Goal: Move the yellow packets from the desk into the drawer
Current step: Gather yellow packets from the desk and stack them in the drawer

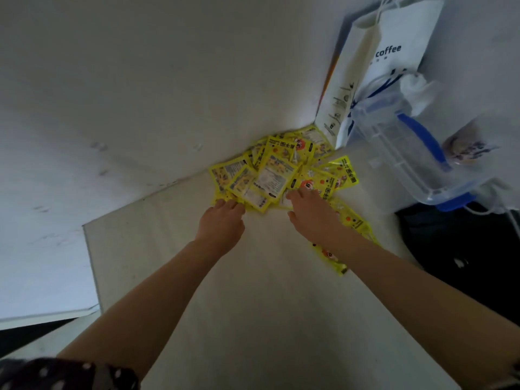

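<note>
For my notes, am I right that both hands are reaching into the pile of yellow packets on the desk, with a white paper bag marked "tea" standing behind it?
Not quite: the head view shows the white paper bag marked "coffee". The rest holds: the left hand and right hand reach into the yellow packets on the desk.

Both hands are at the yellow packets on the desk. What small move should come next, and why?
Probably draw both hands together to gather a bunch. The left hand and right hand touch the near edge of the yellow packets, which lie scattered in the desk corner; no grip shows yet, and no drawer is in view.
</note>
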`<state>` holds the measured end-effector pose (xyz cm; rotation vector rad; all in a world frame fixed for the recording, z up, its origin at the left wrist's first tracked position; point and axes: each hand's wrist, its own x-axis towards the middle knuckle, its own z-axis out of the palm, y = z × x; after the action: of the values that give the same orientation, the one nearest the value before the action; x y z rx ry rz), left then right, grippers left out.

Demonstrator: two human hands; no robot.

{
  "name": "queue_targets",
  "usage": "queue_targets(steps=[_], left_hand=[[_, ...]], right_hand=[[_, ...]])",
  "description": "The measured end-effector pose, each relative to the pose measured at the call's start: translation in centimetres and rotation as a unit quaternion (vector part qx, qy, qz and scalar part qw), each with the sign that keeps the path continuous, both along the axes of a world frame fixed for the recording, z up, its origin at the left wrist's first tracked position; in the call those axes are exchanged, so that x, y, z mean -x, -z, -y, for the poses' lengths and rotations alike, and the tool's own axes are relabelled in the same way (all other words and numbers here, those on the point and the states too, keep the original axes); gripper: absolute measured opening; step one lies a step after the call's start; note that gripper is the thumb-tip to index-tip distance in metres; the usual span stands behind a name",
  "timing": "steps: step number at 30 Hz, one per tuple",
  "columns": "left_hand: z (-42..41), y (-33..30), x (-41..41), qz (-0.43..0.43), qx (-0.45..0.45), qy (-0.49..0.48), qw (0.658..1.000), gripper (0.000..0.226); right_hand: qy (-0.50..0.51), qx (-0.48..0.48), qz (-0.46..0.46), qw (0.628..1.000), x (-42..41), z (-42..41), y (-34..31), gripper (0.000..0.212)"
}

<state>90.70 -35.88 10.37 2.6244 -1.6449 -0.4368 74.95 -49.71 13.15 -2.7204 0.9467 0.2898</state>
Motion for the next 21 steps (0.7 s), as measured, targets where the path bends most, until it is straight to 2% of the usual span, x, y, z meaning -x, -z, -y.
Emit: queue_targets(steps=[3,10,15,21], left_hand=[[2.4,0.4,-1.7,0.008,0.001,0.018,1.0,0.031],[7.4,1.6,-4.9,-0.012,0.019,0.07,0.997,0.055],[9.1,2.1,-5.8,-0.038,0.004,0.083,0.996,0.079],[8.6,3.3,-6.5,-0.064,0.023,0.093,0.993,0.086]], right_hand=[[-0.038,0.009,-0.01,0.999,-2.6,2.6,0.3,0.041],[-0.124,0.052,-0.03,0.99,-7.8,6.2,1.8,0.066],[-0.156,0.033,-0.04,0.986,-8.5,7.1,3.2,0.064],[-0.142,0.07,-0.054,0.986,-7.3,7.1,4.3,0.069]])
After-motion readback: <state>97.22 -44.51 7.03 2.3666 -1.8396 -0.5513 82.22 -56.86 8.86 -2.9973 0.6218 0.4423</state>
